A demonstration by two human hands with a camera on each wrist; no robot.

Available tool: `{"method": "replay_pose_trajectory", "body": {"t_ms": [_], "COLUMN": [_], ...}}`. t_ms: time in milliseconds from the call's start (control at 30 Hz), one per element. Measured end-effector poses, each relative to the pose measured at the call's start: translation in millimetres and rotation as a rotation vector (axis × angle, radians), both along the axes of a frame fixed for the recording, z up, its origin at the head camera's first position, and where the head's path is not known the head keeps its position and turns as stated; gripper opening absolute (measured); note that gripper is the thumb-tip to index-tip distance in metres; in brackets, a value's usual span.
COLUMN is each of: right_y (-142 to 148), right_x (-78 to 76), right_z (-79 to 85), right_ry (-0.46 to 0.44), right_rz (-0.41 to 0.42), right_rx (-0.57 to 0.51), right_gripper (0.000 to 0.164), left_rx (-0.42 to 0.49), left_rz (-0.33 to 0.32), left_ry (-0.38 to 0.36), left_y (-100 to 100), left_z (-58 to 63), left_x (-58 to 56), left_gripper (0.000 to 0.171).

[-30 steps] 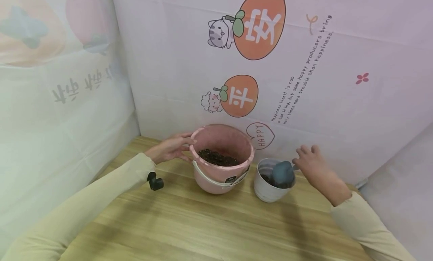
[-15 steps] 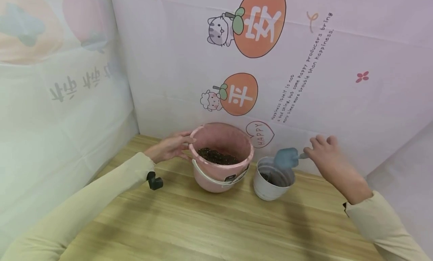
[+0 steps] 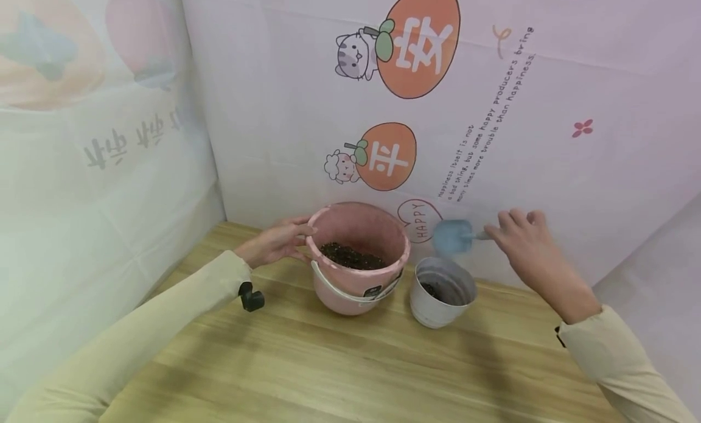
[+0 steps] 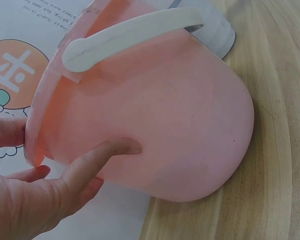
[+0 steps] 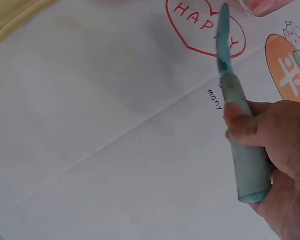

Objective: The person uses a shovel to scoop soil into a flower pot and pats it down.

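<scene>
While L hand (image 3: 278,241) grips pink bucket (image 3: 345,279) near its rim (image 4: 43,95), prob. to steady it on counter (image 3: 328,368), R hand (image 3: 528,246) grasps blue trowel (image 3: 453,237) by its handle (image 5: 250,170) above white pot (image 3: 431,310), prob. set just beside bucket for short reach b/w the two.

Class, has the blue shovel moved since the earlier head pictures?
Yes: the blue shovel has risen out of the white pot, towards the printed heart.

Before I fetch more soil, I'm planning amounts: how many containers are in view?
2: a pink bucket, held by the left hand, and a white pot on the table to the bucket's right.
</scene>
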State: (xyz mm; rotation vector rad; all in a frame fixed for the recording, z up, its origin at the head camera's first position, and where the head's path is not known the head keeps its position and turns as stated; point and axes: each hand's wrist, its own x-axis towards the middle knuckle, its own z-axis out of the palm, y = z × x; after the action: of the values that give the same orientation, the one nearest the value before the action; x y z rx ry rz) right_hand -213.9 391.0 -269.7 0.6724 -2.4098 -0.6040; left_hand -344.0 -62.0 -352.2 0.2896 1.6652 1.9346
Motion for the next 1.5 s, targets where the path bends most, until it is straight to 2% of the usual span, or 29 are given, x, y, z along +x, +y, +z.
{"method": "replay_pose_trajectory", "body": {"t_ms": [133,267,567,833,1200,1500], "right_y": [1,0,-9,-27,-63,-94], "right_x": [-9.6,-15.4,-23.4,-29.9,-43.7,-47.3], "right_z": [-0.6,-1.1,-0.7,3.2,4.8,2.0], "right_ry": [0.069,0.064,0.082,0.108,0.099,0.009], "right_rz": [0.057,0.094,0.075,0.113,0.077,0.064], "right_rx": [-0.063,-0.117,-0.142,-0.201,-0.153,-0.067], "right_gripper": [0.044,0.054,0.058,0.056,0.048,0.047], "left_rx": [0.001,-0.006,-0.005,-0.025,-0.014,-0.008], "left_rz": [-0.003,-0.003,-0.003,0.002,0.001,-0.004], "left_ry": [0.007,0.008,0.011,0.008,-0.004,-0.014], "left_y": [0,0,0,0,0,-1], "left_z": [2.8,2.8,-1.0,1.2,-0.5,0.7], "left_x": [-0.5,-0.4,-0.4,-0.3,-0.2,0.4], "left_gripper": [0.072,0.071,0.073,0.071,0.068,0.07]}}
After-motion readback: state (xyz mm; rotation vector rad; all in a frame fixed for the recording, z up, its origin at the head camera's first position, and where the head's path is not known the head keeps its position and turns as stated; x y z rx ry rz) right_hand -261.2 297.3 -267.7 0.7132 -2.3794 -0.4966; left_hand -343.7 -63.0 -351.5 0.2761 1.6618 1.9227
